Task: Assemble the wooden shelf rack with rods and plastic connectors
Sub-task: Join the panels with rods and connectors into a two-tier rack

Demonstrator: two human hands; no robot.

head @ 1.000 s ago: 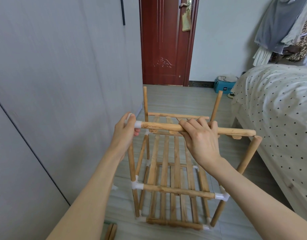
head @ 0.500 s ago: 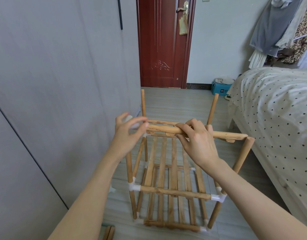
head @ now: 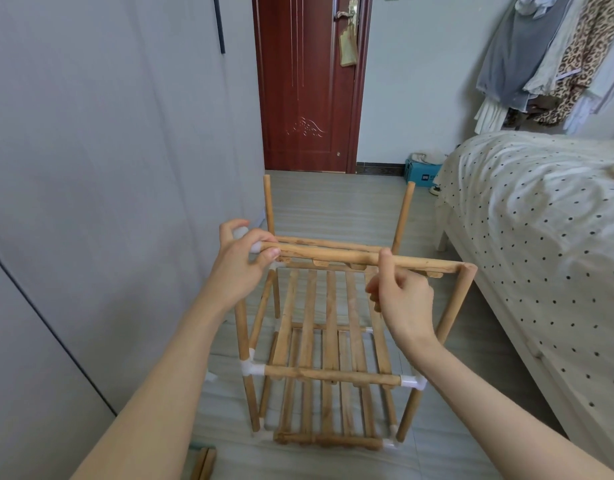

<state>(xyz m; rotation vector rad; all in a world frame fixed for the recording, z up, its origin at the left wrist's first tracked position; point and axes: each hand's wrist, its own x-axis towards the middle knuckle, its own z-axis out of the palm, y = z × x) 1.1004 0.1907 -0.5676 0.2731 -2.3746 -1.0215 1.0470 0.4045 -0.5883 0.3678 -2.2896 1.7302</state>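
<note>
Since a second ago the right hand (head: 404,299) has let go of the top rod (head: 361,258): its fingers were wrapped over the wood, and now they are loosely curled just under it, holding nothing, with only the thumb tip touching the rod. The left hand (head: 244,261) has slid over the rod's left end, and its fingers pinch the white plastic connector (head: 243,237) there, on top of the near left post.

The wooden shelf rack (head: 328,341) stands on the floor (head: 336,209), close to the grey wall on the left and near the side of the bed (head: 541,216) on the right. The top rod's right end lies against the top of the near right post (head: 456,306) (no connector shows there). Lower down, white connectors join the other rods. Two loose wooden pieces (head: 203,464) lie at the floor's near edge, by the left arm.
</note>
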